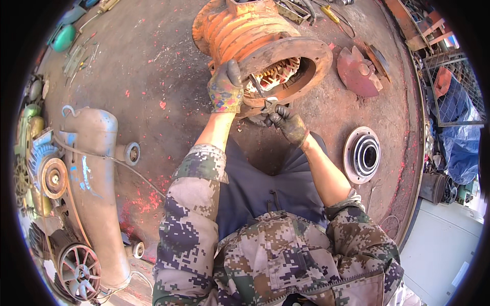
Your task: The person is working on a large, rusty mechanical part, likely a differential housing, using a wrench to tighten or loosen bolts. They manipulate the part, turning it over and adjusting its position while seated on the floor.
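An orange ribbed motor housing (250,33) lies on its side in front of me, its round flange (319,53) facing toward me. Inside the opening, copper windings with white lacing (278,76) show. My left hand (226,92), in a stained patterned glove, grips the left part of the flange rim, thumb up; some fingers are hidden. At the lower rim, my gloved right hand (289,124) is closed on a grey metal tool (269,106). A dark slim shaft (256,85) runs up from there into the opening; whether both are one piece I cannot tell.
To the right lie a red-brown round plate (357,72), a rusty disc (376,62) and a ringed flange cover (362,155). Hand tools (331,14) lie beyond the housing. At left stand a tan tank (94,194), a spoked pulley (80,273) and a cable (115,160).
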`<action>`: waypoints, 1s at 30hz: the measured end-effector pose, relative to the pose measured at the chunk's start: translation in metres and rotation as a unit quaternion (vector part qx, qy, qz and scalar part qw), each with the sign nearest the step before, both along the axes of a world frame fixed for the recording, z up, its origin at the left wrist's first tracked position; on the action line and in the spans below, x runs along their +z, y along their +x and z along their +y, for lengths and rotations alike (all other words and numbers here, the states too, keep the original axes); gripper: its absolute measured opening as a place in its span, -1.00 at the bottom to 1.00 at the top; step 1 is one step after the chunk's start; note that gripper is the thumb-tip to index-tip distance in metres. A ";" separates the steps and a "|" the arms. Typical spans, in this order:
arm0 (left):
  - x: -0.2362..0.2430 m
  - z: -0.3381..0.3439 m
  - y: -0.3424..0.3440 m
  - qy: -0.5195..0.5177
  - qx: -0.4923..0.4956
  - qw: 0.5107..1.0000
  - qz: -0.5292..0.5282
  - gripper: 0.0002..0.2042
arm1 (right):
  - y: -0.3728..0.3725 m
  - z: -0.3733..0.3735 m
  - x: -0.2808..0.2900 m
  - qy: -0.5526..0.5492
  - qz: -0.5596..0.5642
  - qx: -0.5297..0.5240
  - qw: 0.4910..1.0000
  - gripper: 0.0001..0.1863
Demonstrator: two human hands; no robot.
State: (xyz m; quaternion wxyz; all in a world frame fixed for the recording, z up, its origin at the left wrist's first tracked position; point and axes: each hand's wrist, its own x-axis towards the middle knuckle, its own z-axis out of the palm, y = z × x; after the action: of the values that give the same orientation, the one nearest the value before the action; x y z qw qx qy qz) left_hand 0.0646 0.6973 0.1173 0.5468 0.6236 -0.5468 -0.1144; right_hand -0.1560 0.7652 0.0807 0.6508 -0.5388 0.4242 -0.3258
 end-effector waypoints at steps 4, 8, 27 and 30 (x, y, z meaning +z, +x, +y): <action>0.003 -0.001 0.003 0.038 0.002 0.999 -0.003 -0.50 | 0.008 -0.010 -0.015 -0.003 -0.057 -0.004 0.998 -0.83; 0.001 -0.002 0.005 0.030 0.003 1.000 0.002 -0.51 | 0.003 -0.020 -0.009 0.012 -0.004 0.001 1.000 -0.81; 0.001 0.000 0.002 0.005 0.008 1.000 -0.008 -0.50 | 0.024 -0.026 -0.009 -0.091 0.036 0.007 0.995 -0.78; 0.007 0.001 0.000 0.024 -0.007 1.000 0.002 -0.48 | 0.048 -0.006 -0.025 -0.067 -0.002 -0.056 0.996 -0.69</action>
State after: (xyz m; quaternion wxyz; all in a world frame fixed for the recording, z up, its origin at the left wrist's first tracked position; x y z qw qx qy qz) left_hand 0.0642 0.6983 0.1238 0.5323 0.6321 -0.5473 -0.1326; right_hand -0.1085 0.7594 0.0557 0.5953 -0.5556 0.4293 -0.3906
